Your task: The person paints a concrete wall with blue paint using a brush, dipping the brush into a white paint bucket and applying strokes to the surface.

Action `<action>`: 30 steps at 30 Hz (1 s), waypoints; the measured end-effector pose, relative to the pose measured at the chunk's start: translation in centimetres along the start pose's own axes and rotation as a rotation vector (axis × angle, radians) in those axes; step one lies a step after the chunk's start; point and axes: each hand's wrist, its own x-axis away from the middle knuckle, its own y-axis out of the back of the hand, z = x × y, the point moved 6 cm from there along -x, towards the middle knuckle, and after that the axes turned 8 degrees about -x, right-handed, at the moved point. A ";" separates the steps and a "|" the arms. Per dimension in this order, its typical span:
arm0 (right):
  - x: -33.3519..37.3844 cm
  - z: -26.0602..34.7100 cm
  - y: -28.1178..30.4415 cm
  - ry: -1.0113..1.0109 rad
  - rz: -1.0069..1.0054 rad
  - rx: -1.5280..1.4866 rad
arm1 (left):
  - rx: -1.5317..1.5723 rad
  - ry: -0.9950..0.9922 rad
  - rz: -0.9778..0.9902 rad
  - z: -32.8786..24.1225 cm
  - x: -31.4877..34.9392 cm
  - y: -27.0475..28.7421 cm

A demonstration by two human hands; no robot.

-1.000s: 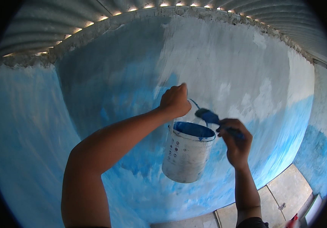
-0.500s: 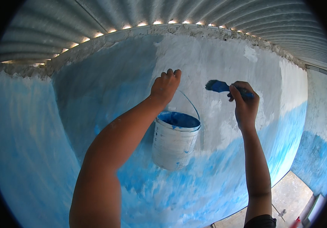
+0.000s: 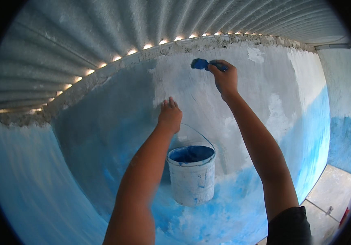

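From my left hand (image 3: 170,116) hangs a white plastic bucket (image 3: 192,185), its thin wire handle (image 3: 199,133) running up to the hand. The fingers look curled round the handle, though the grip itself is hidden behind the hand. Dark blue paint coats the inside of the bucket, with smears on its rim and side. Higher up and to the right, my right hand (image 3: 226,79) is closed on a paintbrush (image 3: 202,64). Its blue-soaked bristles point left at the grey upper part of the wall (image 3: 245,85); whether they touch it I cannot tell.
Bright blue paint (image 3: 241,204) covers the lower wall in uneven strokes. A blue-streaked wall (image 3: 32,175) adjoins at left. Corrugated metal roofing (image 3: 122,24) slopes close overhead, above a rough cement edge (image 3: 175,49). Pale floor tiles (image 3: 332,190) show at lower right.
My right hand has carried the paintbrush up and to the left, toward the wall's upper part. The left hand and bucket sit lower in view, and the view itself has shifted.
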 end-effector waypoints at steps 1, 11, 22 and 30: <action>-0.9 -0.4 -1.0 0.038 -0.024 -0.011 | 0.005 -0.010 0.054 -0.2 0.1 0.4; -6.8 -4.6 -3.3 -0.034 -0.214 0.352 | 0.009 -0.098 0.075 0.5 0.7 -0.4; -7.7 -2.3 -5.7 0.068 -0.134 0.320 | -0.014 -0.053 -0.085 0.3 1.1 -1.4; -8.9 -2.4 -5.3 -0.100 -0.145 0.419 | 0.038 -0.022 -0.135 -0.3 1.4 -1.3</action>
